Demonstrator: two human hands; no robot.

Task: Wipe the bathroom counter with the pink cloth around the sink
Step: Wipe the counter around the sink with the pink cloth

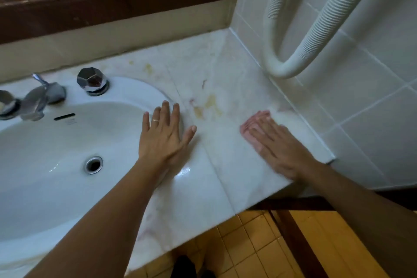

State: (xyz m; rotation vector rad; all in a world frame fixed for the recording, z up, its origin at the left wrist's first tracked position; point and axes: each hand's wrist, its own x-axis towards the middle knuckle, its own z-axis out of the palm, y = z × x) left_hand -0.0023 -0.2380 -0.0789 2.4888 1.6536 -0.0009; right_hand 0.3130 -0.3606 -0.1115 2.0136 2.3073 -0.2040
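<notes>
The desk (225,165) is carrying the sink (45,153). The left hand (165,134) is lying flat, its grip spread and empty, on the sink's rim. The right hand (279,148), grip flattened, is pressing the cloth (247,125) onto the desk near the wall.

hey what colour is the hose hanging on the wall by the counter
White, with fine ribbing along the hose, seen in the head view.

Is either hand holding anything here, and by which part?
The right hand presses flat on the pink cloth, covering most of it; no closed grip. The left hand rests empty on the sink rim.
</notes>
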